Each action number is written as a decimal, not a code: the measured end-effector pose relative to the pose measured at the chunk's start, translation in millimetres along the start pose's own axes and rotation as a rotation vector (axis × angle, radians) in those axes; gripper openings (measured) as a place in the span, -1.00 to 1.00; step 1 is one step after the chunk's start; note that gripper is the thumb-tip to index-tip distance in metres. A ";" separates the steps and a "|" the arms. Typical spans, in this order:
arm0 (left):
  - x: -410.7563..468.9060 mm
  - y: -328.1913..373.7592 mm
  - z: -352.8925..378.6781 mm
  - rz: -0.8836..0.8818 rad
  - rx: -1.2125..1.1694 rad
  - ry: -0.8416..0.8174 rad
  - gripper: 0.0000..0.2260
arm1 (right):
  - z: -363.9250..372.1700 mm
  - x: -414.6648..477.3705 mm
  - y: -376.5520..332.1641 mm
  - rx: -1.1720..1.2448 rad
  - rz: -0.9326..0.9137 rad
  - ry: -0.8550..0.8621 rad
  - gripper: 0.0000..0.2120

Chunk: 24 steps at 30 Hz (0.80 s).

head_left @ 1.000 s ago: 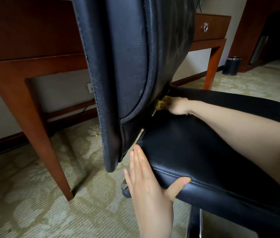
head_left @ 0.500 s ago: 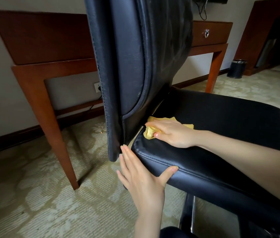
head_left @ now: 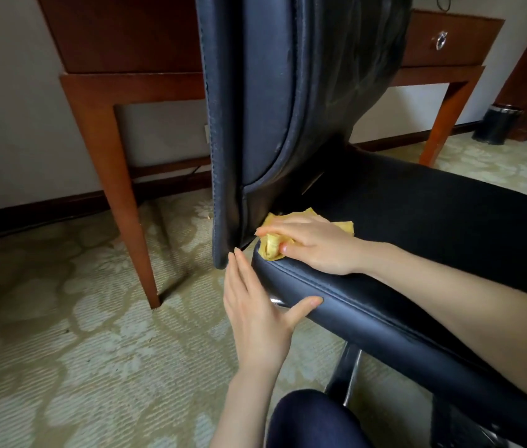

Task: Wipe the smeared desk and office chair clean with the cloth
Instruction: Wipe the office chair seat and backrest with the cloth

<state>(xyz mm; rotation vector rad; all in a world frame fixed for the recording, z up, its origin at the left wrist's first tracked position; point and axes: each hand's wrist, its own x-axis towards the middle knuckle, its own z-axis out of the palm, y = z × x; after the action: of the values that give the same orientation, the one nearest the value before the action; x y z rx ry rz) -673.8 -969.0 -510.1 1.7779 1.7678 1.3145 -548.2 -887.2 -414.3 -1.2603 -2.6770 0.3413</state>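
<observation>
yellow crumpled cloth (head_left: pixel 308 218) lies on the rear corner of the black leather office chair seat (head_left: pixel 417 227), just beside the base of the upright black padded backrest (head_left: pixel 255 108). the right hand (head_left: pixel 315 245) lies on top of it with the forearm stretched across the seat. its fingers curl round a bunched fold of the fabric and press it to the leather. the left hand (head_left: pixel 255 305) rests against the seat's side edge, fingers straight and pressed together, pointing toward the backrest, thumb spread onto the stitched rim. the leather is glossy, with fine creases and faint dull streaks on the backrest; smears are hard to make out. much of the cloth is hidden under the right hand. the reddish-brown wooden counter (head_left: pixel 126 85) stands behind the chair, its top cut off by the upper edge, as is the backrest's.
</observation>
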 end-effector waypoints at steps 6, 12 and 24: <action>6.7 -9.8 -5.9 0.035 -0.040 -0.025 0.06 | 5.8 -28.1 -8.6 -0.083 -0.154 -0.010 -0.53; 5.5 -4.5 -11.8 0.024 -0.085 -0.097 -0.02 | 18.1 -92.6 -8.5 -0.190 0.005 0.070 -0.47; -22.5 26.7 -6.2 0.494 0.019 -0.164 -0.52 | 45.4 -264.3 -34.7 -0.535 0.518 0.342 -0.50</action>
<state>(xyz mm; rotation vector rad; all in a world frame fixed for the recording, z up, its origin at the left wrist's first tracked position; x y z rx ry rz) -657.8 -996.8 -495.1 2.3568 1.3037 1.2700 -418.0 -1119.5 -461.6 -1.9461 -2.1816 -0.5297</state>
